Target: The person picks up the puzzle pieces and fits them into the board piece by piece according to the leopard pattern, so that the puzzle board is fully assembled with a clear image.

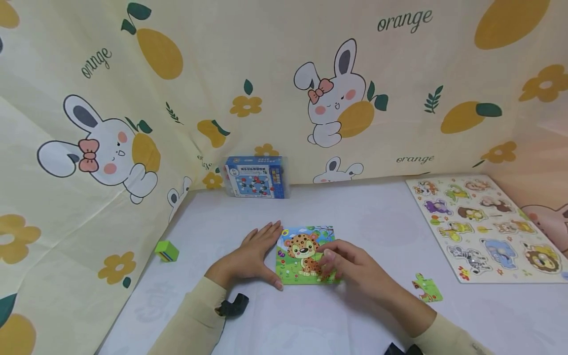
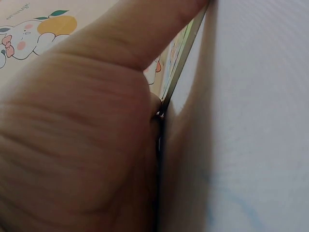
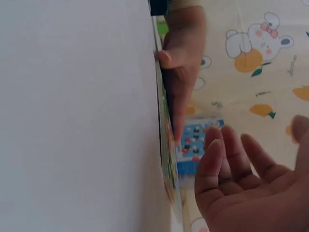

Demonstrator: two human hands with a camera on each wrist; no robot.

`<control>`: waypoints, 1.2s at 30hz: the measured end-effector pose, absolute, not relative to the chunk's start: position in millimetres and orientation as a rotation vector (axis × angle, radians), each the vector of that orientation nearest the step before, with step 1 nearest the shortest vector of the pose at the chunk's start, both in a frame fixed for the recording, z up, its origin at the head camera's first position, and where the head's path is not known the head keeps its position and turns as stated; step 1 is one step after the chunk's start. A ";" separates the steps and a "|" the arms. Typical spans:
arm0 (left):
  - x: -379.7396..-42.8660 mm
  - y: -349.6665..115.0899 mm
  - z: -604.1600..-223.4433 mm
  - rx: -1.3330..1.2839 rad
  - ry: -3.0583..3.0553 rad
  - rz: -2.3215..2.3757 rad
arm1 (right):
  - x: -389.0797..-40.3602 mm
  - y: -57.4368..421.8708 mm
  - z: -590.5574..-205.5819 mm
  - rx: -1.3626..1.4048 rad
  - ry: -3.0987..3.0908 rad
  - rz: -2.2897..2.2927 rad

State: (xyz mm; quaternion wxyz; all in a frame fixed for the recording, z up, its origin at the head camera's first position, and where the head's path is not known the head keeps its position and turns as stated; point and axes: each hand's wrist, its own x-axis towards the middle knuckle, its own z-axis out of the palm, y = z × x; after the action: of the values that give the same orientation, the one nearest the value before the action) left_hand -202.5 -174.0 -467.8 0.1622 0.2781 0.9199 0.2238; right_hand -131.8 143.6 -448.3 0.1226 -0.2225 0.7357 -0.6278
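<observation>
A square jigsaw puzzle (image 1: 295, 271) with a cartoon leopard on a green and blue background lies flat on the white tabletop. My left hand (image 1: 253, 259) rests along its left side, fingers straight and thumb spread toward the near-left corner. Over the puzzle's right part hovers my right hand (image 1: 359, 268), its fingers loosely bent. In the right wrist view, that hand (image 3: 256, 188) shows nothing between the fingers, and they look apart from the board. It hides some of the picture's right side. A loose green puzzle piece (image 1: 428, 288) lies to the right of my right hand.
A blue box with molecule pictures (image 1: 255, 178) stands at the back against the patterned cloth. A large animal board (image 1: 472, 231) lies at the right. At the left edge sits a small green block (image 1: 166, 251).
</observation>
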 end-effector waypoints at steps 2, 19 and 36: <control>-202.1 -173.5 -467.0 0.789 2.622 0.640 | -130.8 150.9 -447.3 -0.692 2.085 -1.880; -201.6 -173.0 -467.2 0.778 2.631 0.606 | -120.3 237.0 -457.6 -0.902 1.842 -2.108; -201.6 -173.2 -467.3 0.770 2.628 0.612 | -98.4 308.4 -469.7 -0.746 2.441 -1.870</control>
State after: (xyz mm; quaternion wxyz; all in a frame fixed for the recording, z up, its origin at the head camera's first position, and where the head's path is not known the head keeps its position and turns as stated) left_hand -201.6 -173.2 -467.3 0.1669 0.2705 0.9234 0.2150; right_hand -98.4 308.4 -469.7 -0.0112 -0.2356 0.7714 -0.5910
